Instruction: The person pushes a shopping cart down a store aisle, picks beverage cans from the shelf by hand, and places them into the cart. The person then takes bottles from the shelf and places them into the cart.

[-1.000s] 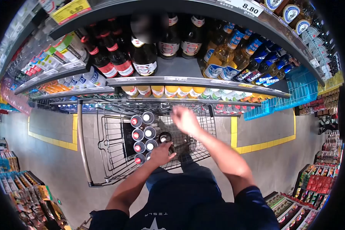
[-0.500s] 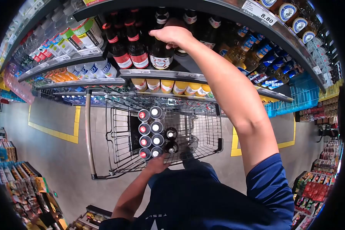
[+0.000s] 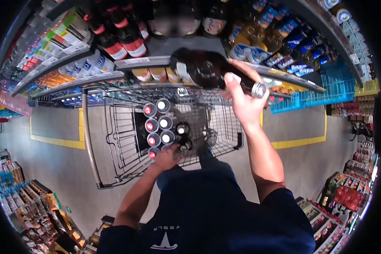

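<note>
My right hand is wrapped round the neck of a large dark brown glass bottle. This bottle is tilted almost flat in front of the shelf, its silver cap towards me. Below, in the shopping cart, stand two rows of upright bottles, one with red caps and one with white caps. Beside them are two dark bottles. My left hand is closed at the neck of the nearer dark bottle and hides part of the group. Its fingertips are partly hidden.
Red-labelled beer bottles stand on the shelf, left of a grey shelf surface. Further right are blue-labelled bottles and cans and a blue wire basket. Yellow-capped bottles line the shelf below. Yellow tape marks the floor.
My right hand has drawn a dark bottle off the shelf, down and right, tipping it over. My left hand has shifted up and slightly left over the cart's bottles. The view has shifted too.
</note>
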Motion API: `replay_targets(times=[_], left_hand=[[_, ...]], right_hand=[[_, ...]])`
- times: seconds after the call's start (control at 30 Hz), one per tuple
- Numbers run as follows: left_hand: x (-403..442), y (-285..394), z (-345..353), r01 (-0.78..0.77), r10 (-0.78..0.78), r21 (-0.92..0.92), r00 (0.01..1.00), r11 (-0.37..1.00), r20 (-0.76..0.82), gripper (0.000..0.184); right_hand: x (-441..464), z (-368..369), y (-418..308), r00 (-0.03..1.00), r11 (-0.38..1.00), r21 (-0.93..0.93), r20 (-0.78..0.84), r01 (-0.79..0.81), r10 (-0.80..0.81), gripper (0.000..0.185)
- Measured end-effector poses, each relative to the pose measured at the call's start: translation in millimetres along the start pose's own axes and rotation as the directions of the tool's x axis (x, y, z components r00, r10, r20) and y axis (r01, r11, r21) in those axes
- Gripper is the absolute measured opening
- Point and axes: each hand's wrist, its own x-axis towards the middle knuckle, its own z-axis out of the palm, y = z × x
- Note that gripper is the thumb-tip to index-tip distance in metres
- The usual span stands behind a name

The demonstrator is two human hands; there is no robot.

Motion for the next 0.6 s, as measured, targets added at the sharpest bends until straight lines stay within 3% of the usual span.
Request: replay_targets(times=[0.03,0.07,0.13,0.23,0.33,0.47,0.6], left_hand=[[2,14,-12,0.029,-0.029,0.038,1.000,0.999,0.003,0.058],[10,16,-12,0.032,-0.032,0.032,0.999,0.999,0.015,0.058],[20,17,-14,0.039,-0.040,0.028,0.998,0.999,0.043,0.057],[34,18,-12,0.023,-0.025,0.034,0.997,0.999,0.071,0.062],[44,23,-7,0.007,-0.019,0.116,0.995,0.993,0.100,0.065],[59,19,1,-0.036,0.002,0.284,0.993,0.958,0.120,0.070],[62,14,6,-0.028,-0.043,0.348,0.980,0.937,0.196,0.069]], right_hand=[[-15,-10,1,0.995,0.995,-0.028,-0.002,-0.098,0.098,0.033],[-24,-22,19,0.999,0.995,-0.092,0.023,-0.029,0.032,0.033],[-45,-32,53,0.978,0.958,-0.199,-0.002,-0.207,0.211,0.033],[-64,-37,108,0.963,0.846,-0.496,0.067,-0.196,0.262,0.035],[-83,-32,181,0.945,0.769,-0.616,0.120,-0.169,0.303,0.041],[-95,-12,245,0.903,0.708,-0.688,0.190,-0.157,0.385,0.050],[-102,17,303,0.891,0.739,-0.673,0.316,-0.030,0.325,0.054]])
